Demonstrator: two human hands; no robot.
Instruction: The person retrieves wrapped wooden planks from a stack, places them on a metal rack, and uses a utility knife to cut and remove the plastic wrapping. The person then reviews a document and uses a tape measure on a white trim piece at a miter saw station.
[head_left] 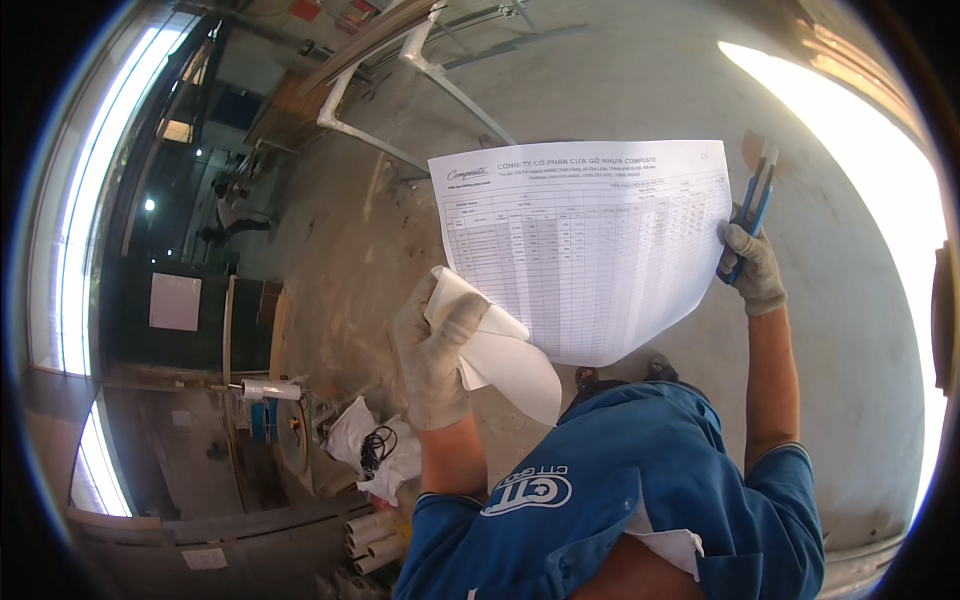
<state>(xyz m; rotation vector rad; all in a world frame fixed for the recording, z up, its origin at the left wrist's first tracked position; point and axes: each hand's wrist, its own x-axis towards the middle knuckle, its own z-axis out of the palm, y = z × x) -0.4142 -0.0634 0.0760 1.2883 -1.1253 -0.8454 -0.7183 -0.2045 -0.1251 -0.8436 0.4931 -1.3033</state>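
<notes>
Fingers of the left hand [432, 358], gloved in grey, are closed on folded paper [515, 370], the thumb lying across its front. The paper's loose end curls down and to the right, toward the shirt [600, 470]. Fingers of the right hand [752, 268], gloved too, are curled round a blue-handled tool [762, 195] and meet the sheet's right edge; whether they pinch that edge or only rest against it, I cannot tell.

The printed sheet [585, 270] spans the gap between the hands, its long axis running left to right, its face turned to the wearer. It lies up and to the right of the left fingers and directly left of the right ones. The right hand is the nearer to it, at its edge; the left sits at the lower left corner, where the folded paper overlaps it. Whether paper and sheet are joined there is hidden. The tool points up, beside the sheet.

Beyond, shoes [662, 368] show on the floor [850, 330] past the shirt. Farther off to the left are a white bag [395, 465] with black cable [377, 448] on it, pale rolls [372, 540] and, higher up, a white frame [337, 98].
</notes>
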